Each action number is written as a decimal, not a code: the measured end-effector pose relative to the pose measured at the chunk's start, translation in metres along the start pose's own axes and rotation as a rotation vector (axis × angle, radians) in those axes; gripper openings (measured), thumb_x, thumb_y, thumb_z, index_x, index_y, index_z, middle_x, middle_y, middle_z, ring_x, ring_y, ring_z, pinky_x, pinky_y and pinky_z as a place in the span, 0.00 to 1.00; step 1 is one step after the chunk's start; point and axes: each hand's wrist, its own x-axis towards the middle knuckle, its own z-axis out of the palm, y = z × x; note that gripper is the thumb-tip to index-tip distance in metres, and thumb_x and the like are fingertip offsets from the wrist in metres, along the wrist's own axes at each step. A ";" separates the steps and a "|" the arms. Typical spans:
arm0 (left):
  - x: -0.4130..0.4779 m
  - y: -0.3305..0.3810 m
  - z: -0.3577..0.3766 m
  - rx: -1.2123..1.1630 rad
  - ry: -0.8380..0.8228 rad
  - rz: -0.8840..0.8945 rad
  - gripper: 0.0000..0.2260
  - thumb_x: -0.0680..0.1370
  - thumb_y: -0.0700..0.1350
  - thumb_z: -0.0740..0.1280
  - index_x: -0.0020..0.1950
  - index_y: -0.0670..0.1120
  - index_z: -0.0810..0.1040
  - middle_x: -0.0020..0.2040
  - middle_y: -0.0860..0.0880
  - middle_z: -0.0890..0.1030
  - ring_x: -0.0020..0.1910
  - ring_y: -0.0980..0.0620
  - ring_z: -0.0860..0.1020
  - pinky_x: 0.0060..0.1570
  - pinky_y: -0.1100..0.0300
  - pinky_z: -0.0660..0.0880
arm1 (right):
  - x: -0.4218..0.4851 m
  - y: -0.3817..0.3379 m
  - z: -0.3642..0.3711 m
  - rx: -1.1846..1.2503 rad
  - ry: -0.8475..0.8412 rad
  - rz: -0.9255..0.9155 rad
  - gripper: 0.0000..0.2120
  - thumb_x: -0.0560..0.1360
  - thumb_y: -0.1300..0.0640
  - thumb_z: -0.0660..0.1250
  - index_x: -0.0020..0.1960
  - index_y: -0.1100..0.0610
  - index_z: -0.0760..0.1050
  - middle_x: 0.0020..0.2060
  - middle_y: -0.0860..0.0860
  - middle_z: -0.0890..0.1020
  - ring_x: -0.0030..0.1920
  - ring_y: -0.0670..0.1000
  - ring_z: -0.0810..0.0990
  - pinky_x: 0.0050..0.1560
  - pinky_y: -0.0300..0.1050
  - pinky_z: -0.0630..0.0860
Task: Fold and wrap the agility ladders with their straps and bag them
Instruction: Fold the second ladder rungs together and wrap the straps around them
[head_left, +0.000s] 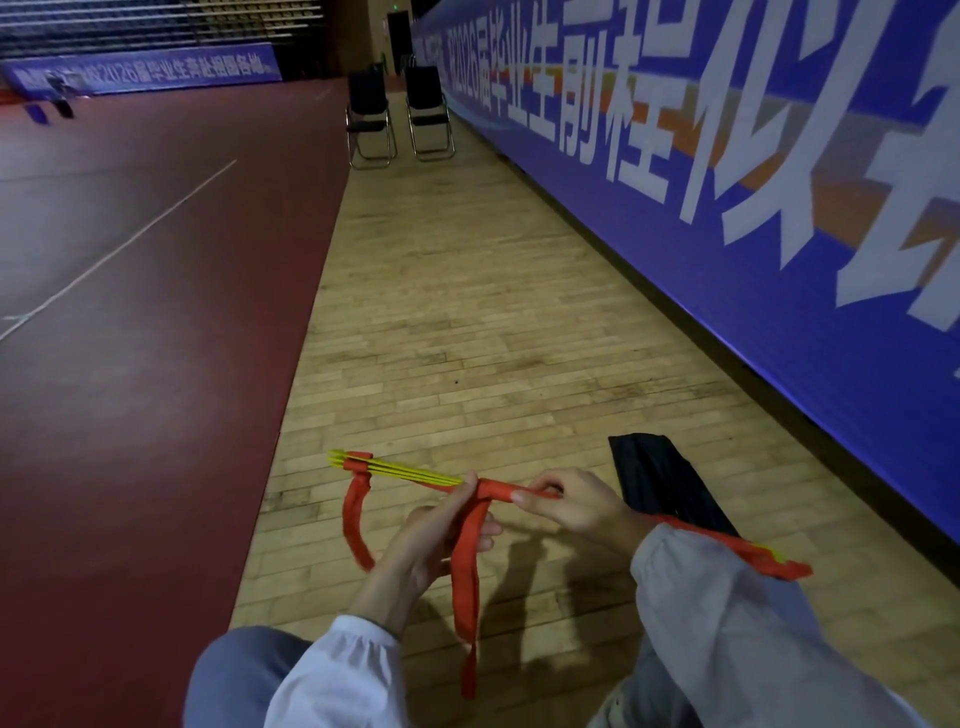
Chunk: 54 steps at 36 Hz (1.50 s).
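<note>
Wrapping looks half done: left hand pinches the red fabric strap, right hand grips the folded yellow plastic rung bundle; bagging remains, black cloth bag lying near right.

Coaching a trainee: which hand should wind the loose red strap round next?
Probably the left hand: it holds the hanging red strap by the wrap, while the right hand grips the rung bundle.

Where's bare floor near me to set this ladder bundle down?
Bare wooden floor lies ahead, between the maroon court and the blue banner wall, up to the two folding chairs. Crowded at right: the black bag lies beside your right hand.
</note>
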 end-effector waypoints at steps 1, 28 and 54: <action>0.001 0.000 0.000 -0.011 0.006 0.007 0.25 0.72 0.67 0.64 0.47 0.45 0.82 0.45 0.47 0.86 0.34 0.56 0.81 0.43 0.59 0.72 | -0.001 -0.001 0.000 0.001 0.004 0.005 0.18 0.70 0.32 0.66 0.49 0.44 0.80 0.46 0.44 0.82 0.50 0.47 0.79 0.52 0.46 0.74; 0.002 -0.005 -0.002 0.019 -0.103 0.149 0.15 0.81 0.47 0.61 0.41 0.44 0.83 0.41 0.47 0.86 0.33 0.56 0.81 0.40 0.61 0.70 | 0.002 -0.001 -0.004 0.059 0.040 -0.009 0.14 0.72 0.45 0.73 0.50 0.53 0.82 0.46 0.48 0.84 0.49 0.48 0.81 0.53 0.45 0.76; 0.004 0.003 0.002 0.040 0.051 -0.019 0.25 0.76 0.65 0.59 0.49 0.46 0.82 0.43 0.45 0.86 0.32 0.54 0.81 0.46 0.58 0.71 | 0.000 -0.009 0.002 0.011 0.119 -0.097 0.13 0.64 0.50 0.80 0.37 0.46 0.75 0.38 0.45 0.78 0.39 0.44 0.76 0.44 0.43 0.75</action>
